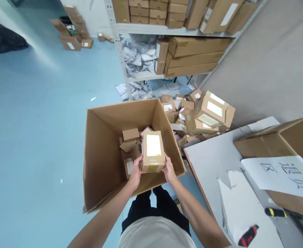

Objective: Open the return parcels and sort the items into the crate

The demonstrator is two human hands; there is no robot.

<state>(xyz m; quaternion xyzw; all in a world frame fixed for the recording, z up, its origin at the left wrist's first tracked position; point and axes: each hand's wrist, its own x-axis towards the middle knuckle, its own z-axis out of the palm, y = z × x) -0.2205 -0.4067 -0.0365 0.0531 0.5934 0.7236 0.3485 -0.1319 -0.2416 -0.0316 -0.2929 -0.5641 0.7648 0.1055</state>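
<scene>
Between my two hands I hold a brown cardboard box (152, 162) with a white label on top and tape along its near end. My left hand (136, 171) grips its left side and my right hand (169, 169) its right side, fingers pressed to the cardboard. The box is over the opening of a large open carton (103, 144). Inside that carton lie several smaller boxes, among them a plain one (130, 134) and a labelled one (128, 166) beside my left hand. The held box hides part of the carton's floor.
A heap of labelled parcels (214, 110) lies beyond the carton's right side. Behind stands a metal shelf (177, 30) stacked with boxes. At right, a table (205, 155) bears a red-black cutter (248, 236), a yellow-black tool (275, 212) and an open box (267, 146) with a handwritten sheet.
</scene>
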